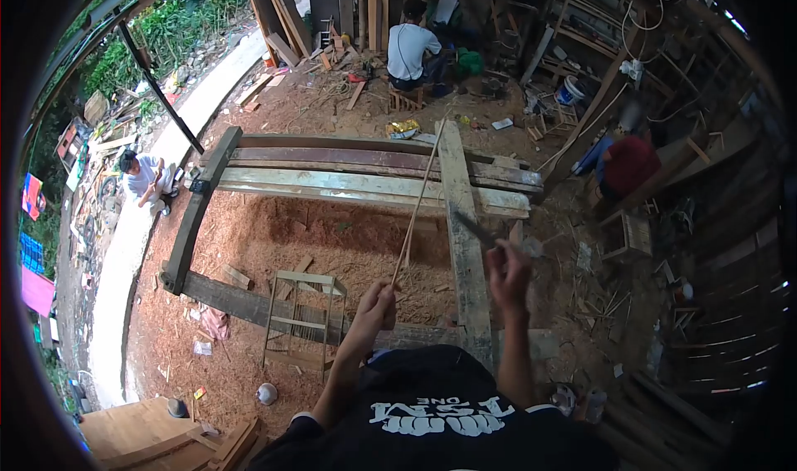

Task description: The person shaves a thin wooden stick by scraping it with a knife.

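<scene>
Above rough timber [455,172]: left hand [378,306] clenched round slender strips [418,207]; right hand [508,272] grips knife [473,228].

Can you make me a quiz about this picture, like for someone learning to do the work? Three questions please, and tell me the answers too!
1. Pick one. Which hand grips the knife?
A) the left hand
B) the right hand
C) both together

2. True or false: the left hand is empty.

3. Fill in the gap: the person at the top of the picture, with their back to us, wears a ____ shirt.

Key:
1. B, the right hand.
2. False. It holds at least one long, thin stick.
3. White.
</scene>
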### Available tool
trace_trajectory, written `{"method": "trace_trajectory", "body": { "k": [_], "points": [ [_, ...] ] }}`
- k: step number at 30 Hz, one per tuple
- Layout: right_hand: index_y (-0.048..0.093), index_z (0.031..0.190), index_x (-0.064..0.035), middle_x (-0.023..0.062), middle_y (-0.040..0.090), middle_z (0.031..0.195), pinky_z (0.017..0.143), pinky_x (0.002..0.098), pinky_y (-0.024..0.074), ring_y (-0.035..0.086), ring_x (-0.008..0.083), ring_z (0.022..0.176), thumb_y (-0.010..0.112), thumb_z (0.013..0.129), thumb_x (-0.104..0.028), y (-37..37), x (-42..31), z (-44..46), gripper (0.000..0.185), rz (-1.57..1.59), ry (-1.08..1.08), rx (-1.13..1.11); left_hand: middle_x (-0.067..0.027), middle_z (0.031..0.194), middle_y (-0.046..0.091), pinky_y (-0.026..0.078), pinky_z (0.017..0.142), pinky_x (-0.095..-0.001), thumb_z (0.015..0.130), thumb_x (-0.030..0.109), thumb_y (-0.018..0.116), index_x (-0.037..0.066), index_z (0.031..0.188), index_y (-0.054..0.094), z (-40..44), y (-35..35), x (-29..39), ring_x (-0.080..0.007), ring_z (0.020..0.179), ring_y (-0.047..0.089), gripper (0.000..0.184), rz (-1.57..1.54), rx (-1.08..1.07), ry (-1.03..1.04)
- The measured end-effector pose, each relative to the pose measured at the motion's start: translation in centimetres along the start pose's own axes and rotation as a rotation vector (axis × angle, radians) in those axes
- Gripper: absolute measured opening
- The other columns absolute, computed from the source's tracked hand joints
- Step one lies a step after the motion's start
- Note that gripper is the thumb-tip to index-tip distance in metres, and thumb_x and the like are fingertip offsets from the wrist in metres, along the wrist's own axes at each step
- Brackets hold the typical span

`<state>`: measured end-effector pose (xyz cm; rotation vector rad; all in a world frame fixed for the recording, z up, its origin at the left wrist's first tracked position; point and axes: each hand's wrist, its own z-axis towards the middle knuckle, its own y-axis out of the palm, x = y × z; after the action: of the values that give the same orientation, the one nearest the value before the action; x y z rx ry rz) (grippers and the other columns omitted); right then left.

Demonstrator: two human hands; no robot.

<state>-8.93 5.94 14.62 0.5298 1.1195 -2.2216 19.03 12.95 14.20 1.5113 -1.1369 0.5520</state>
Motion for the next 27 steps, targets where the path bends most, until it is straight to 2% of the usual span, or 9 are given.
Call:
{"method": "trace_trajectory", "body": {
  "k": [5, 9, 12, 13, 16, 19, 22, 23, 27],
  "points": [
    [0.065, 0.098, -0.0008, 0.011, 0.062, 0.079, 0.071, 0.0401, 0.0458, 0.06, 0.0295, 0.073, 0.055, 0.098, -0.05, 3.4, -2.4, -1.9, 0.05, 0.247, 0.023, -0.221, 0.0013, 0.076, 0.044, 0.035, 0.057, -0.0244, 0.108, 0.023, 0.041, 0.006, 0.115, 0.05, 3.0, 2.1, 2.0, -0.0064, 0.062, 0.037, 0.02, 0.069, -0.011, 0.106],
    [0.064, 0.104, 0.0012, 0.0131, 0.063, 0.083, 0.069, 0.0395, 0.0477, 0.063, 0.0289, 0.077, 0.052, 0.098, -0.054, 4.6, -2.9, -2.6, 0.057, 0.325, 0.017, -0.307, 0.0015, 0.077, 0.046, 0.032, 0.054, -0.0229, 0.108, 0.022, 0.041, 0.006, 0.116, 0.049, 4.4, 3.0, 2.6, -0.0053, 0.06, 0.035, 0.02, 0.006, -0.011, 0.12],
    [0.061, 0.1, -0.0016, 0.0015, 0.05, 0.075, 0.058, 0.027, 0.0366, 0.044, 0.0086, 0.064, 0.05, 0.101, -0.051, 6.9, -1.8, -3.1, 0.051, 0.549, 0.274, -0.228, 0.0032, 0.076, 0.043, 0.029, 0.051, -0.0217, 0.107, 0.021, 0.041, 0.006, 0.117, 0.048, 5.3, 2.5, 3.2, -0.0041, 0.058, 0.033, 0.019, -0.046, -0.021, 0.104],
    [0.059, 0.102, -0.0021, -0.0014, 0.047, 0.074, 0.057, 0.026, 0.0345, 0.04, 0.0059, 0.064, 0.051, 0.102, -0.047, 6.4, -1.9, -2.7, 0.045, 0.531, 0.352, -0.256, 0.0038, 0.076, 0.042, 0.028, 0.051, -0.0213, 0.107, 0.021, 0.041, 0.006, 0.117, 0.048, 5.6, 2.2, 3.2, -0.0037, 0.057, 0.032, 0.019, -0.073, -0.022, 0.101],
    [0.061, 0.11, 0.0006, 0.0091, 0.059, 0.08, 0.065, 0.0318, 0.0436, 0.054, 0.0158, 0.073, 0.054, 0.1, -0.049, 6.6, -0.9, -3.2, 0.051, 0.543, 0.367, -0.323, 0.0047, 0.074, 0.038, 0.027, 0.05, -0.0209, 0.106, 0.021, 0.044, 0.007, 0.117, 0.048, 6.1, 1.9, 3.6, -0.0034, 0.057, 0.031, 0.018, -0.126, -0.021, 0.09],
    [0.061, 0.11, -0.0004, 0.0102, 0.06, 0.08, 0.065, 0.0324, 0.0444, 0.057, 0.0174, 0.072, 0.055, 0.099, -0.049, 7.0, -0.9, -3.9, 0.05, 0.593, 0.379, -0.395, 0.0048, 0.075, 0.038, 0.027, 0.05, -0.0207, 0.106, 0.02, 0.044, 0.007, 0.118, 0.048, 6.7, 1.4, 3.0, -0.0032, 0.057, 0.031, 0.018, -0.157, -0.012, 0.131],
    [0.061, 0.11, -0.0004, 0.0107, 0.06, 0.08, 0.064, 0.0337, 0.0446, 0.058, 0.0195, 0.072, 0.055, 0.099, -0.051, 8.0, -2.2, -3.7, 0.052, 0.513, 0.261, -0.356, 0.0048, 0.075, 0.04, 0.027, 0.05, -0.0205, 0.106, 0.02, 0.043, 0.007, 0.12, 0.048, 6.8, 2.0, 3.7, -0.0029, 0.057, 0.031, 0.019, -0.101, 0.004, 0.135],
    [0.061, 0.108, -0.0009, 0.0121, 0.061, 0.082, 0.066, 0.0374, 0.046, 0.06, 0.0251, 0.074, 0.054, 0.099, -0.05, 7.5, -2.6, -3.4, 0.05, 0.485, 0.272, -0.439, 0.0048, 0.075, 0.041, 0.027, 0.049, -0.0205, 0.107, 0.02, 0.043, 0.007, 0.12, 0.047, 6.7, 2.2, 4.0, -0.0028, 0.057, 0.031, 0.019, -0.068, 0.01, 0.122],
    [0.061, 0.104, -0.0015, 0.0109, 0.059, 0.082, 0.066, 0.038, 0.0446, 0.059, 0.0259, 0.074, 0.054, 0.098, -0.049, 7.7, -3.9, -1.2, 0.048, 0.391, -0.004, -0.343, 0.0024, 0.076, 0.047, 0.032, 0.05, -0.0215, 0.106, 0.016, 0.042, 0.005, 0.115, 0.052, 7.8, 1.3, 1.7, -0.0039, 0.06, 0.038, 0.018, 0.168, 0.052, 0.166]
  ]
}}
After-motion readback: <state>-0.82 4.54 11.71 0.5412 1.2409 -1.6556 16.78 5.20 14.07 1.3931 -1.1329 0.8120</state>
